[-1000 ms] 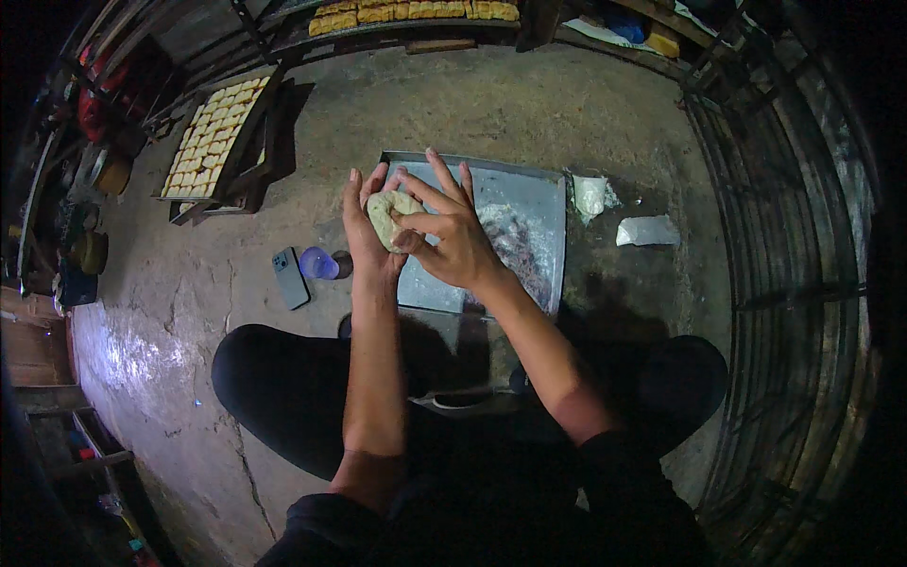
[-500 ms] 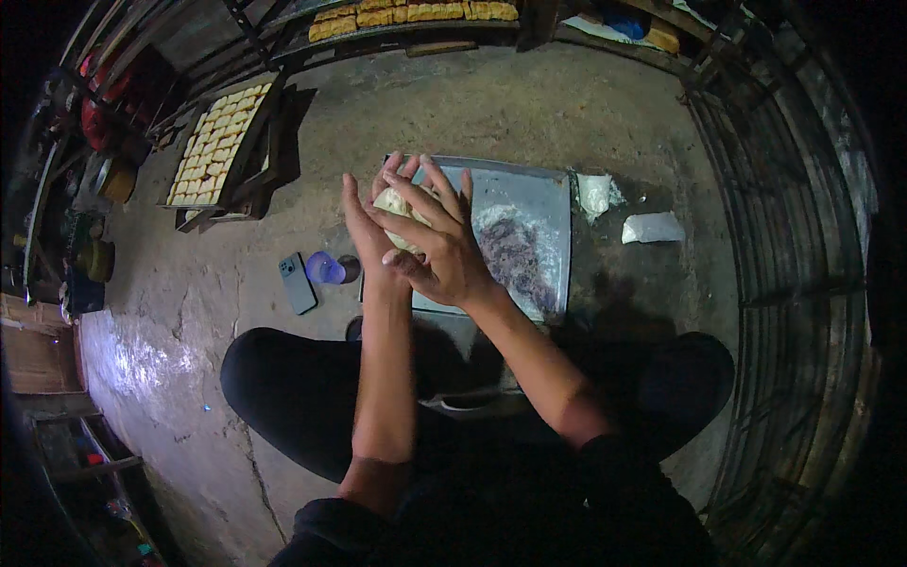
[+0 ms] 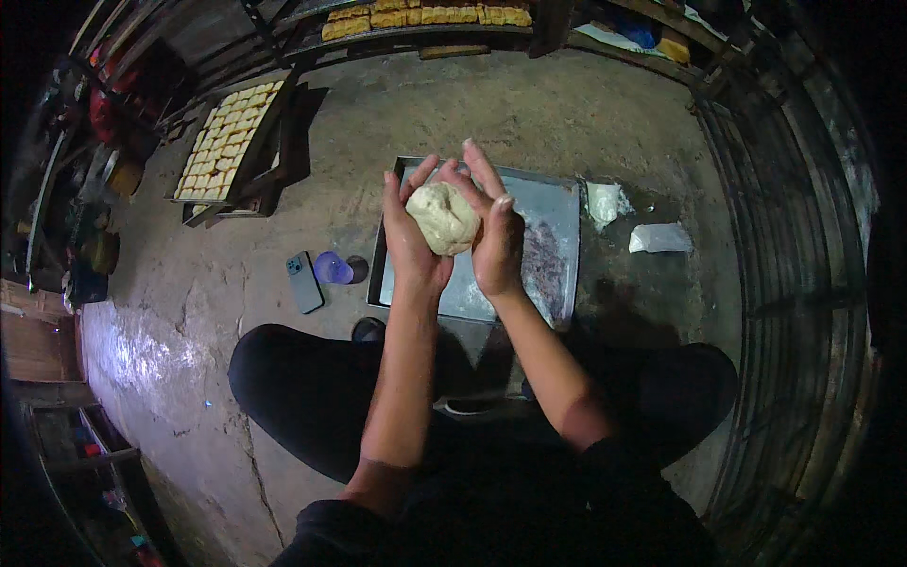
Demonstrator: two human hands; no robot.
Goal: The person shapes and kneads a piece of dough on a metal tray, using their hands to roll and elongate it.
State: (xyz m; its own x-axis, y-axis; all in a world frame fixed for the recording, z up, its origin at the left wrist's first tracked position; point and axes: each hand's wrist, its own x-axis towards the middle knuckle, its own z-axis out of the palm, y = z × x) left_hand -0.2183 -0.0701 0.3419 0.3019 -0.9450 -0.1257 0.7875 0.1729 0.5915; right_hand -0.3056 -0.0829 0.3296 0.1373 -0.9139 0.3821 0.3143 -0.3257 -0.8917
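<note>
A round, pale lump of dough [image 3: 442,218] rests between my two hands, held up above a metal tray. My left hand [image 3: 413,248] cups it from the left and below, palm up. From the other side my right hand [image 3: 498,241] presses against it, fingers pointing away from me and slightly bent. The shallow grey tray [image 3: 557,203] lies on the floor in front of my crossed legs. White flour and a purplish-grey smear [image 3: 550,260] cover part of its bottom; my hands and forearms hide much of the rest.
Right of the tray lie an opened bag of white powder [image 3: 605,203] and a white packet [image 3: 659,238]. To the left are a phone [image 3: 304,283] and a purple cup [image 3: 331,268]. A tray of pale buns [image 3: 230,142] stands farther left; baked loaves [image 3: 425,16] line a back shelf.
My right hand has moved off the top of the dough to its right side, turning palm inward. The dough, mostly covered before, now shows in full between my hands.
</note>
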